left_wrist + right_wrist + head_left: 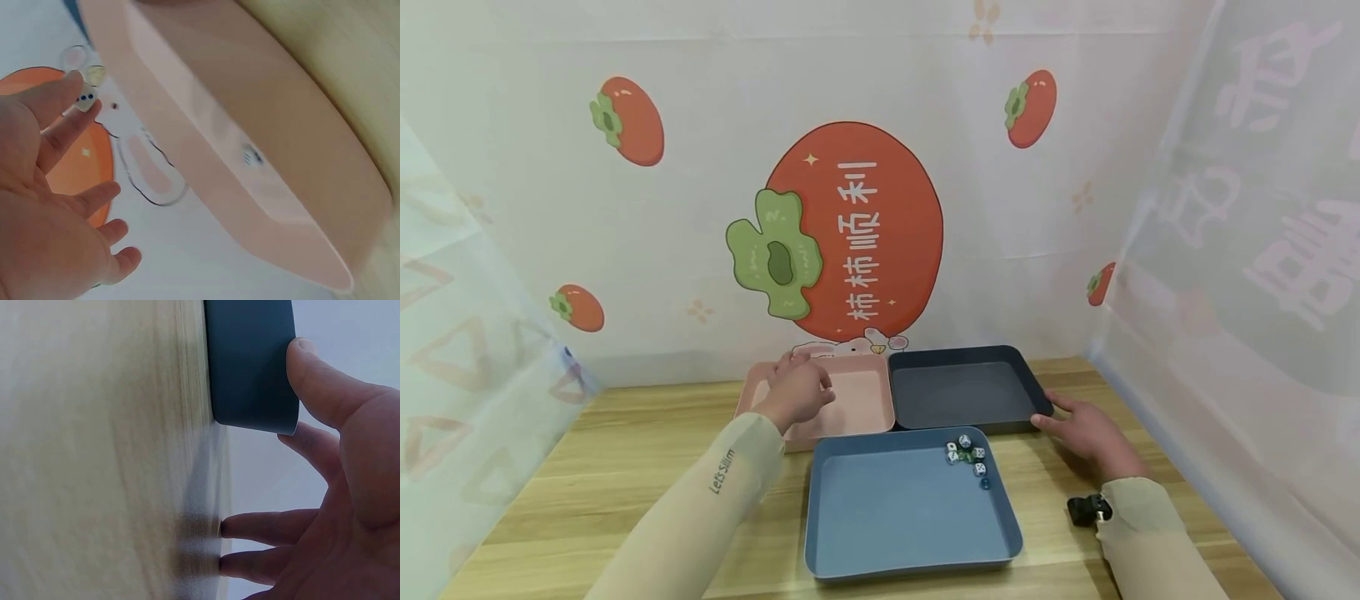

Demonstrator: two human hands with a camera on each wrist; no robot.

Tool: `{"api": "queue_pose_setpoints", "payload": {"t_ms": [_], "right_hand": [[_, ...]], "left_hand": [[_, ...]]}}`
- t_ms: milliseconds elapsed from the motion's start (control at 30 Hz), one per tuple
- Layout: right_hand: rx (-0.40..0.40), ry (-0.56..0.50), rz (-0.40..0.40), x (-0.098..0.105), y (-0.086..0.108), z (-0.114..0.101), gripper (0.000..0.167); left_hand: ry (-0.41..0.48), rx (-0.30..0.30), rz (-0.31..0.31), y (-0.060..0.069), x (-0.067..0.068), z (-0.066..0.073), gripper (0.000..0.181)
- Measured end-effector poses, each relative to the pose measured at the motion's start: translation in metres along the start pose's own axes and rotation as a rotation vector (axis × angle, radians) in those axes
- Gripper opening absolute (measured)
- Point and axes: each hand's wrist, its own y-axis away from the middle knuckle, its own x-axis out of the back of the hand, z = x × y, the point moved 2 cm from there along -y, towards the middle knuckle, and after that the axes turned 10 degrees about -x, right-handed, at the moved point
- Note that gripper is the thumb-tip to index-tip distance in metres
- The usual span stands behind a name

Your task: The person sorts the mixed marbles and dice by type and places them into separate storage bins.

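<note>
Over the pink tray (859, 400), my left hand (799, 390) pinches a white die (87, 98) between thumb and index finger. Blue pips show on that die in the left wrist view. A small blurred whitish thing with dark marks (252, 154), perhaps another die, lies inside the pink tray. My right hand (1086, 429) holds the near right corner of the dark navy tray (962, 396), thumb and index finger on either side of it. Several white dice (980, 469) sit with green and blue bits in the far right corner of the blue tray (902, 508).
The three trays adjoin on a wooden table (587, 483), the blue one nearest me. Behind them hangs a white backdrop (685, 208) printed with persimmons, and white sheets close off both sides. A black device (1088, 509) is at my right wrist.
</note>
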Motion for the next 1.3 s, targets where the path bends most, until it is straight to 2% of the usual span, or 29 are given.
{"api": "queue_pose_setpoints", "payload": {"t_ms": [200,300,400,633,867,1067,1300], "right_hand": [[-0.005,0.000,-0.002,0.000,0.000,-0.001,0.088],[-0.001,-0.001,0.002,-0.001,-0.001,0.000,0.087],[0.003,0.001,0.008,-0.002,-0.003,0.001,0.087],[0.007,0.006,0.014,-0.004,-0.006,0.004,0.088],[0.014,0.012,0.023,-0.004,-0.007,0.005,0.087],[0.018,0.013,0.024,-0.004,-0.006,0.005,0.089],[0.017,0.011,0.018,-0.004,-0.006,0.005,0.090]], "left_hand": [[-0.152,-0.018,-0.023,0.005,-0.007,-0.015,0.011],[-0.186,-0.022,-0.022,0.006,-0.012,-0.021,0.011],[-0.164,-0.010,-0.024,0.007,-0.017,-0.025,0.013],[-0.028,0.038,-0.039,0.009,-0.025,-0.026,0.013],[-0.041,0.056,-0.053,0.005,-0.033,-0.030,0.019],[-0.096,0.032,-0.037,0.003,-0.036,-0.030,0.015],[-0.071,0.028,-0.007,0.003,-0.037,-0.030,0.019]]}}
